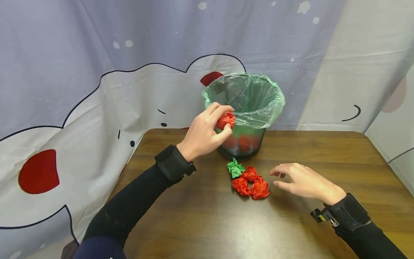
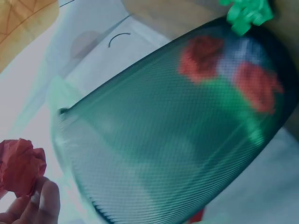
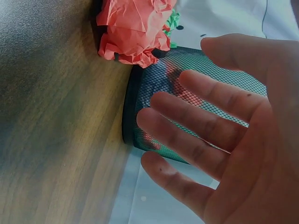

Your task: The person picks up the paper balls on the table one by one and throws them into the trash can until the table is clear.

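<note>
My left hand (image 1: 205, 131) pinches a crumpled red paper ball (image 1: 226, 120) between thumb and fingers, just in front of the near rim of a black mesh wastebasket (image 1: 247, 153). A pale green plastic liner (image 1: 275, 108) folds over the basket's rim. Red and green crumpled paper (image 2: 202, 58) shows through the mesh near its bottom. On the table before the basket lie several red paper balls (image 1: 260, 188), with one green paper ball (image 1: 235, 168) touching them. My right hand (image 1: 305, 181) hovers to the right of this cluster, its fingers loosely bent and holding nothing.
The brown wooden table (image 1: 187, 216) reaches back to a printed curtain (image 1: 155, 32) hanging behind the basket. More of the cloth (image 1: 97, 172) runs along the left table edge. Each wrist wears a black strap (image 1: 173, 163) with a small camera.
</note>
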The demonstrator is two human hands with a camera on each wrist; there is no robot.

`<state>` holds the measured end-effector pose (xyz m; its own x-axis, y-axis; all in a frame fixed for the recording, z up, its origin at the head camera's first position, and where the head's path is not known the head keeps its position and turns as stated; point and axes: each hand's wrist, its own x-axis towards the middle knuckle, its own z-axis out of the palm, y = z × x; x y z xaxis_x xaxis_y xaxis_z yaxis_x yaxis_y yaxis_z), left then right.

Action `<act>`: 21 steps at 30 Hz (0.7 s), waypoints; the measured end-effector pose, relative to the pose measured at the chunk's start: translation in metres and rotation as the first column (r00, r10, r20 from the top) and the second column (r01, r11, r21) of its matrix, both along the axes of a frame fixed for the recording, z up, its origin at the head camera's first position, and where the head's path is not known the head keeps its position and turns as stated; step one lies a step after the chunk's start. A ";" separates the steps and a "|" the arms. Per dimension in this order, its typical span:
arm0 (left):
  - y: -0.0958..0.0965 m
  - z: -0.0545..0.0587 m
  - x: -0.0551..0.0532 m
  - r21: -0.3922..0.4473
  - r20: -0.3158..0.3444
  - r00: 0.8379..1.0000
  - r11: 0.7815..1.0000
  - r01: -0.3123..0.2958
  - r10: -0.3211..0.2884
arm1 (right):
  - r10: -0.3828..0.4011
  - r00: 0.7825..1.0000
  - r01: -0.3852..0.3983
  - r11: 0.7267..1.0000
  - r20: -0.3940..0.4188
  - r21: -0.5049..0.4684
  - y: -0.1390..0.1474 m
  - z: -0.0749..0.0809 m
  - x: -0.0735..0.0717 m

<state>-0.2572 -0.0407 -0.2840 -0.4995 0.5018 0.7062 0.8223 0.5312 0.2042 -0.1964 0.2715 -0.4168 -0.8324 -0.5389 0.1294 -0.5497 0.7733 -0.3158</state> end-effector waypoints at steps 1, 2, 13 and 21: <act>0.002 0.005 -0.001 0.005 -0.016 1.000 1.000 0.003 -0.002 | 0.000 1.000 0.000 1.000 0.001 -0.001 0.000 0.000 0.000; 0.003 0.011 -0.002 0.012 -0.031 1.000 1.000 0.004 -0.004 | 0.000 1.000 0.000 1.000 0.002 -0.002 0.000 0.000 0.000; 0.013 0.051 -0.019 0.009 -0.017 0.990 0.990 -0.141 0.141 | -0.006 1.000 0.006 1.000 0.008 -0.011 0.001 -0.003 0.000; 0.017 0.065 -0.035 -0.060 0.063 0.970 0.971 -0.233 0.237 | -0.012 1.000 0.012 1.000 0.006 -0.013 0.003 -0.005 0.000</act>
